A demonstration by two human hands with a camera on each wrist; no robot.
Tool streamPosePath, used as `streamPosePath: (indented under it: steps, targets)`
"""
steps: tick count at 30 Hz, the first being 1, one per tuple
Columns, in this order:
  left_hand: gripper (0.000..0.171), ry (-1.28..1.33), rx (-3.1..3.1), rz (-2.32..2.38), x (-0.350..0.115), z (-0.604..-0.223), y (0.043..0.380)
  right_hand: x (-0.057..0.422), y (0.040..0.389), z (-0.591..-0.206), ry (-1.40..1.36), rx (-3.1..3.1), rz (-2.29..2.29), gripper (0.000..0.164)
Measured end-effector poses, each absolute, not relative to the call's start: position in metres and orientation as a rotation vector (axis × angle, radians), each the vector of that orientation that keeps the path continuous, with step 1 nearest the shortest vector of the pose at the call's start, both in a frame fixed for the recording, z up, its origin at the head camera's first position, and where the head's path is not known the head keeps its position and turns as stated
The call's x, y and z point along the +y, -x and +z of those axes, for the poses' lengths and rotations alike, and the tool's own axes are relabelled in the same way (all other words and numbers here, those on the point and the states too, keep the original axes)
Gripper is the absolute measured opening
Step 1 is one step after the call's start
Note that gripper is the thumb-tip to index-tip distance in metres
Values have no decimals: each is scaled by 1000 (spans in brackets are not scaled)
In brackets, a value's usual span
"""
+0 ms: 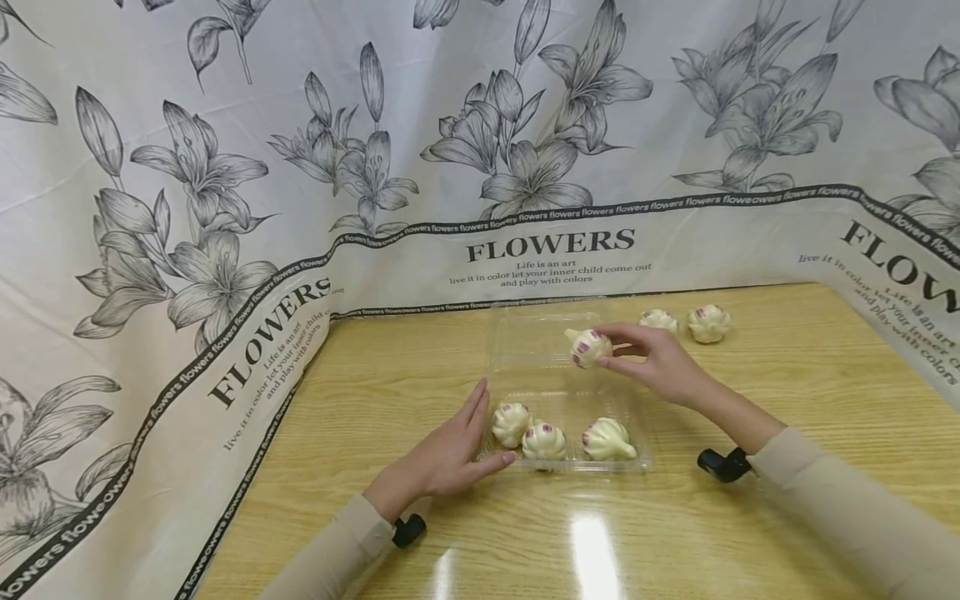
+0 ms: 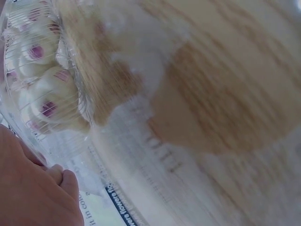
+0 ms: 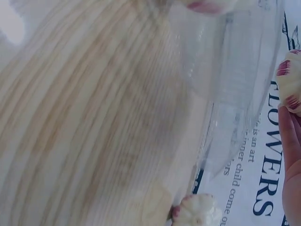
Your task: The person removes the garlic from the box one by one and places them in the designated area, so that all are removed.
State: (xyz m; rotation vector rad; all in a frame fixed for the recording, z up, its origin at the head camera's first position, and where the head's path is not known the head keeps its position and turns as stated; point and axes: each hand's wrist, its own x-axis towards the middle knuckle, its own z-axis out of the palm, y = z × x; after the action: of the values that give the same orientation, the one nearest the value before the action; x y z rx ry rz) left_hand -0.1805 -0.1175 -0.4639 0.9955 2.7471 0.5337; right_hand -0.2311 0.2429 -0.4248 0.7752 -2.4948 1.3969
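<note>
My right hand pinches a garlic bulb, cream with purple patches, above the back part of a clear plastic clamshell box. In the right wrist view this held garlic bulb shows at the fingertips by the right edge. My left hand rests with straight fingers along the box's left side, thumb at its front edge. Inside the box's front half lie three garlic bulbs: one at the left, one beside it, and one at the right. The left wrist view shows bulbs through the ribbed plastic wall.
Two more garlic bulbs sit on the wooden table at the back right, one beside another partly behind my right hand. A white flower-printed cloth hangs along the back and both sides of the table.
</note>
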Motion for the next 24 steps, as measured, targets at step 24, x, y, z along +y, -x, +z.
streamPosePath:
  steps: [24]
  targets:
    - [102,-1005,2746,530,-117,-461,180,312,219,-408,-604,-2514,1177,45]
